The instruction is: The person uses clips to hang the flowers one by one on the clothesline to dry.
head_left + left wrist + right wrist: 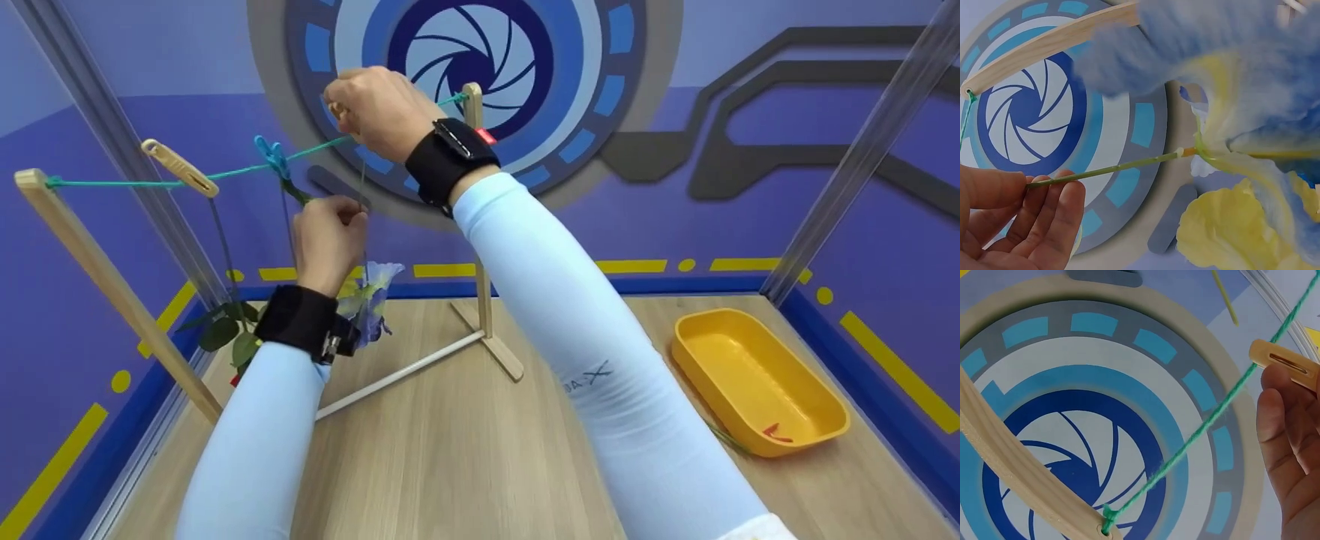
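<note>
My left hand [330, 236] pinches the thin green stem of a blue-and-yellow artificial flower [1258, 90] between thumb and fingers. The bloom hangs head down below that hand in the head view. Higher up, my right hand [386, 109] grips a tan clothespin [1266, 354] at the green cord [1202, 430]. Farther left on the cord are another tan clothespin [178, 166], with a dark stem hanging from it, and a blue clothespin [274, 156] at the top of a green stem. Yellow petals [1213, 225] show below the blue bloom in the left wrist view.
Two wooden posts, left [112, 277] and right [484, 300], carry the cord. A white rod [405, 375] runs low to the right post's foot. Green leaves [244, 349] hang near the left post. A yellow tray [739, 367] with a small red piece stands at right.
</note>
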The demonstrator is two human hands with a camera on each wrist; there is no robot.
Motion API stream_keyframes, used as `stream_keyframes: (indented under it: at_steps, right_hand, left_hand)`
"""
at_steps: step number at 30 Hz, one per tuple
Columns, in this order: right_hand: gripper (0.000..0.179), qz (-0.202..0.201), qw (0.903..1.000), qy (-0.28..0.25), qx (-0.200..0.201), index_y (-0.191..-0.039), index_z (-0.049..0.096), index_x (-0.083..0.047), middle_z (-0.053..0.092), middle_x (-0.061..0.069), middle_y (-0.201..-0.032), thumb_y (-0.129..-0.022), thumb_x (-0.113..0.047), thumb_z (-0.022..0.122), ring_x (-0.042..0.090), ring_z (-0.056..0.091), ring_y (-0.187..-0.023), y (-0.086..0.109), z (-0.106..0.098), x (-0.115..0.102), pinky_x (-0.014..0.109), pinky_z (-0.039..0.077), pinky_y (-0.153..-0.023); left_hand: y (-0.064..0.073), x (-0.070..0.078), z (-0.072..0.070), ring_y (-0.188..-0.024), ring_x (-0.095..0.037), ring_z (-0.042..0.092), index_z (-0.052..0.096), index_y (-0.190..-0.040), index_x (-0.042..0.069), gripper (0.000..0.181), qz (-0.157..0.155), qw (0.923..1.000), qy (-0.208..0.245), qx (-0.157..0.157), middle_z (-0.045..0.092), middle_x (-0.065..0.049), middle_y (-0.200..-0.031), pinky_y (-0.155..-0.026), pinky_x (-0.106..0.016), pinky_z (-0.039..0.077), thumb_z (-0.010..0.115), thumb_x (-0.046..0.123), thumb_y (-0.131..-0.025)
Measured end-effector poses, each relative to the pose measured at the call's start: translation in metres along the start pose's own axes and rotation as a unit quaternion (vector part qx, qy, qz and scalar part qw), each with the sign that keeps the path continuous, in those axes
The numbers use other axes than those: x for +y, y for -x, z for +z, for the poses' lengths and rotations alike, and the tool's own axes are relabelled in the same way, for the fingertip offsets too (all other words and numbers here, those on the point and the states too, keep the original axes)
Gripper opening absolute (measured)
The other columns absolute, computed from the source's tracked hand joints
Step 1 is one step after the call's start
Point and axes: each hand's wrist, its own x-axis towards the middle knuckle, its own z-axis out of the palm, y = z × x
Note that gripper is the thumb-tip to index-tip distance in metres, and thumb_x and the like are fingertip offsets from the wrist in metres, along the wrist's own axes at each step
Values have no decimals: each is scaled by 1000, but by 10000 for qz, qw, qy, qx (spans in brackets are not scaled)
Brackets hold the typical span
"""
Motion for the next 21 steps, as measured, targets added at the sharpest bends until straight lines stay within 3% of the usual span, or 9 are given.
stream_keyframes:
  at_steps: [16, 21]
  right_hand:
    - [16, 65, 9969, 284, -734, -101, 68, -7, 68, 2, -102, -104, -2, 53, 13, 59, -93, -3, 7, -7, 24, 46, -80]
    - [13, 0, 9962, 260, -826, -104, 66, -6, 64, 3, -104, -105, -4, 53, 15, 58, -94, -2, 6, -5, 25, 45, -81]
  left_hand:
    - [-8, 2, -4, -87, -39, 67, 78, -105, -3, 22, -67, 9998, -143, 112, 74, -24, -97, -87, -49, 51, 59, 7, -103]
    - [-10, 5, -2, -86, -40, 67, 78, -104, -4, 21, -56, 9997, -129, 188, 74, -24, -96, -86, -49, 51, 60, 7, -102]
